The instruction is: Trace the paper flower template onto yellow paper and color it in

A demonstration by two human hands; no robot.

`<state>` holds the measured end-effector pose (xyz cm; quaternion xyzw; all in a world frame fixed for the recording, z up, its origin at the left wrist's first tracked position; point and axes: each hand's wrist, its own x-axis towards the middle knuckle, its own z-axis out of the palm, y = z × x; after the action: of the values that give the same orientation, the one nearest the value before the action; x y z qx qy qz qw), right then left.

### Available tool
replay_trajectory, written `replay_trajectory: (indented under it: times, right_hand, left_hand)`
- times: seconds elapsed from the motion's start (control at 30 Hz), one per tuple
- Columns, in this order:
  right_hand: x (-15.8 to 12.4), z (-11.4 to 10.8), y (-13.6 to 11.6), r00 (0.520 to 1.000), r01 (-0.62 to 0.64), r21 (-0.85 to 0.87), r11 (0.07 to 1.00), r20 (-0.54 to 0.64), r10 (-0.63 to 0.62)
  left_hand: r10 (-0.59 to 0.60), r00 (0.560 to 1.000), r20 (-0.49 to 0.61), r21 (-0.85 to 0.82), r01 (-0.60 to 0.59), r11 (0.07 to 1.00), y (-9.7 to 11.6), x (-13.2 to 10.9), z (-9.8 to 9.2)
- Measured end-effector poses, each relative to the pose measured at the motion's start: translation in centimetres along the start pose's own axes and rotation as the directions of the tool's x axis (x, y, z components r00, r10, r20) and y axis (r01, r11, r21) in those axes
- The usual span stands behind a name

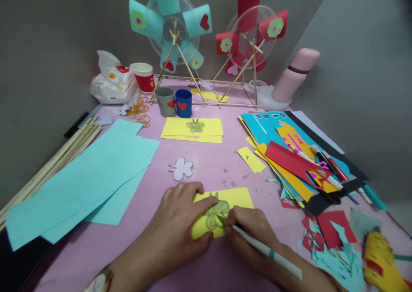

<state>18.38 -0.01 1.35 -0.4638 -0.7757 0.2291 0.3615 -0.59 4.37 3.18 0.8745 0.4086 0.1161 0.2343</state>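
Note:
A yellow paper card (242, 194) lies on the pink table before me, with a green butterfly drawing (219, 210) on it. My left hand (183, 219) rests on the card's left side, its thumb and fingers spread around the drawing and pressing the paper down. In my right hand (249, 234) is a white felt-tip marker (270, 253) with a green band. Its green tip meets the drawing's right part. Just beyond my left hand lies a white clover-shaped paper cutout (182, 168). Farther back is another yellow card (174, 126) bearing a similar butterfly.
Light-blue sheets (86, 176) and wooden sticks (54, 159) lie left. Coloured papers (267, 129) with pens, paper scraps (337, 257) and a yellow tool (380, 257) are right. Behind stand two paper windmills (175, 38), small cups (165, 102) and a pink bottle (294, 77).

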Motion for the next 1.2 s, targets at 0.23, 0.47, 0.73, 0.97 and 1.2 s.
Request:
replay_trajectory:
  times: [0.23, 0.47, 0.73, 0.97, 1.2]
  right_hand:
    - [0.17, -0.07, -0.30, 0.999, -0.031, -0.030, 0.999, -0.017, 0.030]
    - [-0.01, -0.10, -0.20, 0.997, -0.073, -0.019, 0.997, -0.022, 0.073]
    - [-0.42, 0.03, -0.10, 0.993, -0.108, 0.023, 0.994, -0.042, 0.109]
    - [-0.66, -0.28, -0.15, 0.992, -0.121, 0.047, 0.992, -0.014, 0.122]
    - [-0.65, -0.38, -0.04, 0.993, -0.117, 0.060, 0.991, -0.016, 0.118]
  left_hand:
    - [0.006, 1.000, -0.006, 0.009, -0.006, 1.000, -0.08, -0.08, 0.08]
    - [0.009, 1.000, -0.004, 0.015, -0.009, 1.000, -0.18, -0.05, 0.17]
    - [0.012, 1.000, 0.000, 0.014, -0.012, 1.000, -0.08, -0.09, 0.07]
    - [0.020, 1.000, -0.012, 0.020, -0.020, 1.000, -0.26, -0.15, 0.38]
    - [0.024, 0.999, -0.022, 0.020, -0.024, 1.000, -0.45, -0.18, 0.73]
